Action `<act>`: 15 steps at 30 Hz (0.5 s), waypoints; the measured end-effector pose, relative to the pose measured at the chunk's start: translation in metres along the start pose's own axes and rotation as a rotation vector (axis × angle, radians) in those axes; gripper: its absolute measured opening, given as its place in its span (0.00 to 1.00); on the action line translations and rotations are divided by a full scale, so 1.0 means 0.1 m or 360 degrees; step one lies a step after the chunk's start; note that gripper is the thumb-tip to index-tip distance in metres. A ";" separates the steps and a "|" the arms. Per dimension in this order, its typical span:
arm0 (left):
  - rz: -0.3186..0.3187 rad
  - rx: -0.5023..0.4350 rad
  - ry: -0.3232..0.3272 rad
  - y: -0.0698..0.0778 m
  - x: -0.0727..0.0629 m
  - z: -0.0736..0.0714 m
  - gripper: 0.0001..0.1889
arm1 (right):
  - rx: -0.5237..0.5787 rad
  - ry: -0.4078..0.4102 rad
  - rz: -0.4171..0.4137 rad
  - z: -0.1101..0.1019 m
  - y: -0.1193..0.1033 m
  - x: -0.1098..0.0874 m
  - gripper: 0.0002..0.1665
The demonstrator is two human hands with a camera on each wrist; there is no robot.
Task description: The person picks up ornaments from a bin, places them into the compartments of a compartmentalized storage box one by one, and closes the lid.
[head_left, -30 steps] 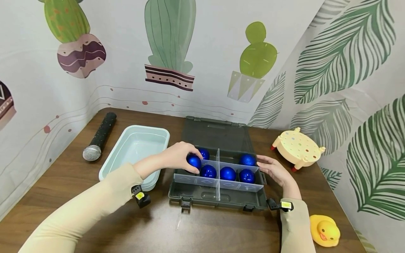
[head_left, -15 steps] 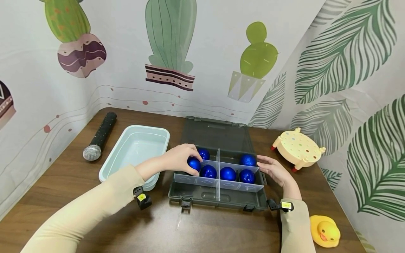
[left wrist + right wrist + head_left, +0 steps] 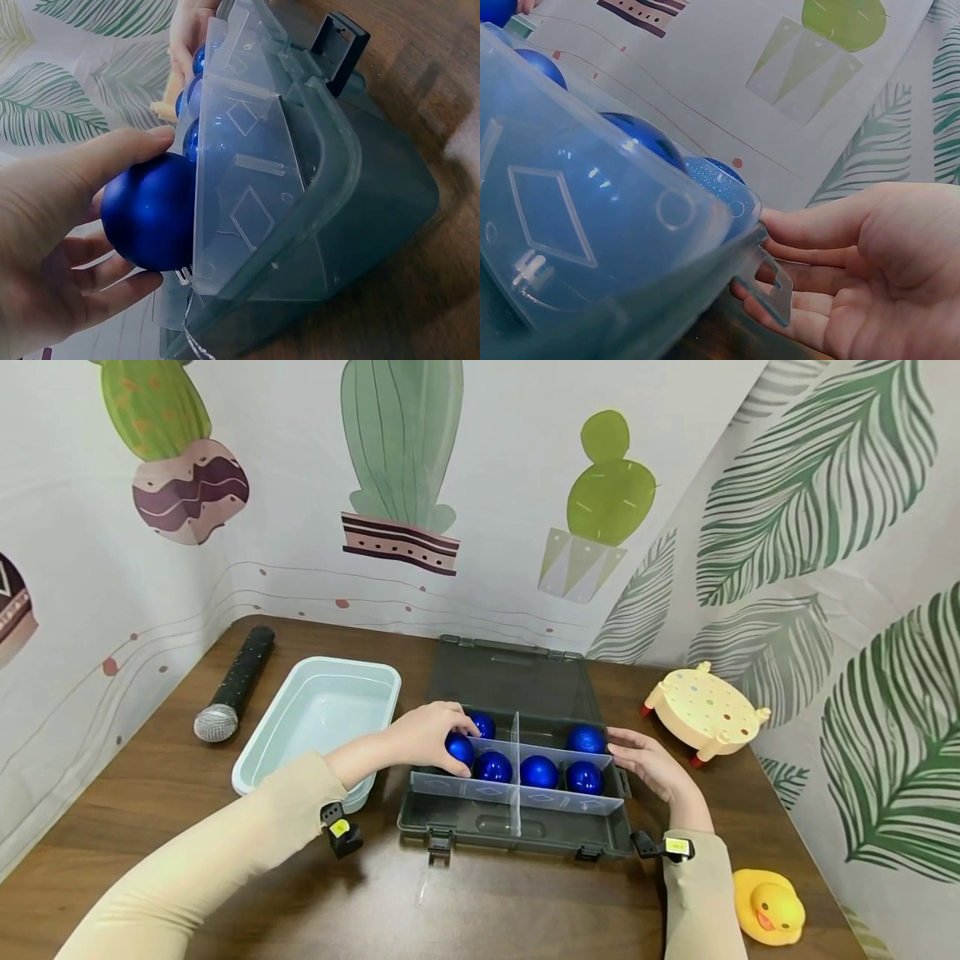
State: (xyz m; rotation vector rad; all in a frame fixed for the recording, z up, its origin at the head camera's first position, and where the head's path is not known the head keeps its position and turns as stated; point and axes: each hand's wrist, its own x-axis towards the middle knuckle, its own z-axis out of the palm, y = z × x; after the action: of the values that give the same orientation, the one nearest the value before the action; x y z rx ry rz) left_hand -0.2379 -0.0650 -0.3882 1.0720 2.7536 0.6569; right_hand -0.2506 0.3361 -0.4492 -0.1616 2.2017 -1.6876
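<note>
My left hand (image 3: 432, 735) holds a matte blue bauble (image 3: 150, 214) by its sides, at the left end of a divided grey plastic box (image 3: 480, 837). In the left wrist view, the bauble's metal cap and silver string hang below it, beside a clear divider (image 3: 247, 187). Several blue baubles sit in the box, including a glossy one (image 3: 494, 767), a matte one (image 3: 539, 772) and a glittery one (image 3: 587, 739). At the box's right end, my right hand (image 3: 656, 766) touches the side with nearly straight fingers, around the side tab (image 3: 772, 289).
The box's dark lid (image 3: 513, 681) lies back towards the wall. A pale blue tub (image 3: 255, 752) stands left of the box, with a black microphone (image 3: 243, 672) beyond it. To the right are a small cream stool (image 3: 705, 710) and a yellow rubber duck (image 3: 768, 906).
My left hand has sunk slightly with the bauble, which sits a little lower in the left part of the box. My right hand has stayed against the box's end.
</note>
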 end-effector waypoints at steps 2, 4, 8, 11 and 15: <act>0.0001 0.0013 0.0000 0.00 0.00 0.00 0.27 | -0.0007 -0.0002 0.0000 0.00 0.00 0.00 0.37; -0.0008 0.0022 -0.0004 0.00 0.00 0.01 0.27 | -0.0019 -0.0008 -0.0002 0.00 -0.01 0.00 0.37; -0.0019 0.0034 0.0002 0.00 0.01 0.02 0.28 | -0.0020 -0.0010 0.0001 0.00 -0.01 -0.01 0.37; -0.0027 0.0036 0.0004 -0.01 0.02 0.03 0.31 | -0.0013 -0.0015 -0.0001 0.00 -0.01 -0.01 0.37; -0.0029 0.0040 0.0005 -0.01 0.02 0.04 0.33 | -0.0016 -0.0018 -0.0004 0.00 -0.01 -0.01 0.37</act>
State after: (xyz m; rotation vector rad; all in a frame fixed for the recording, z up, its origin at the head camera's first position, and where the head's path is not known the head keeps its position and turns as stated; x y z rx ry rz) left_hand -0.2391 -0.0632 -0.3923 1.0505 2.7780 0.6238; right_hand -0.2498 0.3357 -0.4484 -0.1765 2.2030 -1.6730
